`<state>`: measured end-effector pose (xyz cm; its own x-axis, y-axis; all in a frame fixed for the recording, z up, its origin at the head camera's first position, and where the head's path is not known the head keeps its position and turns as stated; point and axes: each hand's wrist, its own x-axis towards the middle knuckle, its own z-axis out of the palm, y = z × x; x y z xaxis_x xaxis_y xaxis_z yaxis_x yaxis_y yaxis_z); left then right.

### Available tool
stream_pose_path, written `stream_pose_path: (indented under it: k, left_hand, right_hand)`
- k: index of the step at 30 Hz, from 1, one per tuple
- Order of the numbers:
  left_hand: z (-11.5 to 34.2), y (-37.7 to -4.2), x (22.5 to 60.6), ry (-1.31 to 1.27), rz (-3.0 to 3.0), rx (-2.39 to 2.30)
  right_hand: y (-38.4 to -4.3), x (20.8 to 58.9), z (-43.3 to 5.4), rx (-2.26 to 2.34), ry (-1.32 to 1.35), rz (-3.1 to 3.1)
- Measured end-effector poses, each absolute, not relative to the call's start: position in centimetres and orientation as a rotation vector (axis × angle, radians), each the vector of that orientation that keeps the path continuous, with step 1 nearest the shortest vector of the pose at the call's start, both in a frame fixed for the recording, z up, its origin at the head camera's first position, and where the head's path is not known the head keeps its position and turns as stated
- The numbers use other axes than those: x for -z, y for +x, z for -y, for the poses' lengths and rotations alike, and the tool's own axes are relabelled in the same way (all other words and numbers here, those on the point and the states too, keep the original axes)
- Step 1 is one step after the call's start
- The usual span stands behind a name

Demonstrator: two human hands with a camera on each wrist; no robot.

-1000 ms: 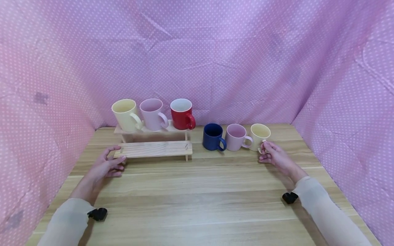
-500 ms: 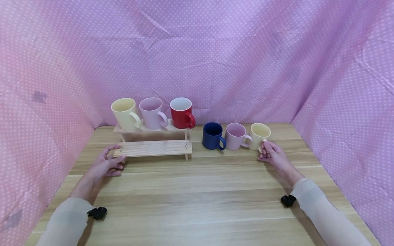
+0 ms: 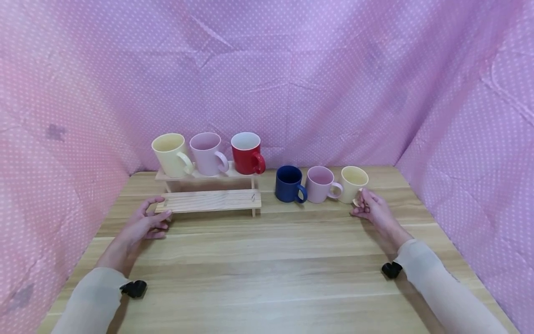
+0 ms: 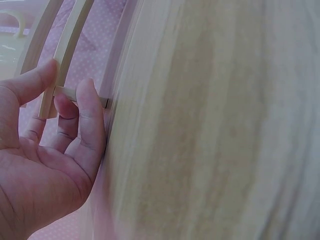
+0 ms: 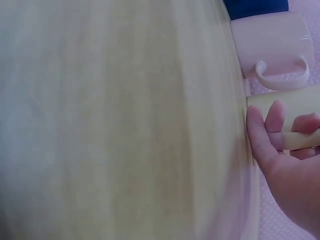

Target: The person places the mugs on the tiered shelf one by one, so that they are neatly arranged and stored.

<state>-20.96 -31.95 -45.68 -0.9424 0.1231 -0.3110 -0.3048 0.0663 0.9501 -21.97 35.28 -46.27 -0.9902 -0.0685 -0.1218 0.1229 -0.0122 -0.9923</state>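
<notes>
My left hand (image 3: 142, 225) grips the left end of a two-tier wooden rack (image 3: 212, 202) at its lower shelf. In the left wrist view the thumb (image 4: 37, 82) lies against the shelf edge, with the fingers curled under beside the leg. A pale yellow mug (image 3: 349, 188) stands upright on the table at the right end of a row, and my right hand (image 3: 377, 215) holds its handle. From the right wrist view, fingers wrap the yellow handle (image 5: 300, 140) close to the tabletop. Left of that mug stand a pink mug (image 3: 318, 188) and a dark blue mug (image 3: 288, 188).
On the rack's upper shelf stand another yellow mug (image 3: 172, 157), another pink mug (image 3: 206, 157) and a red mug (image 3: 245, 160) with a white inside. The wood-grain table (image 3: 267, 269) spreads in front. Pink dotted cloth (image 3: 267, 83) hangs behind and at both sides.
</notes>
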Motion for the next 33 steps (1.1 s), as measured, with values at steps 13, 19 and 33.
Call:
stream_pose_path:
  k: [13, 19, 33]
  left_hand:
    - [32.1, -21.0, 45.6, -0.176, -2.038, -1.932]
    - [32.2, -21.1, 45.5, -0.178, -2.009, -1.949]
    - [32.1, -21.1, 45.5, -0.177, -2.018, -1.955]
  right_hand:
    - [-21.1, 45.3, -35.4, 2.210, -0.025, -2.127]
    - [-20.5, 44.2, -35.2, 2.303, -0.103, -2.111]
    - [-19.1, 40.6, -33.9, 2.372, -0.283, -2.121]
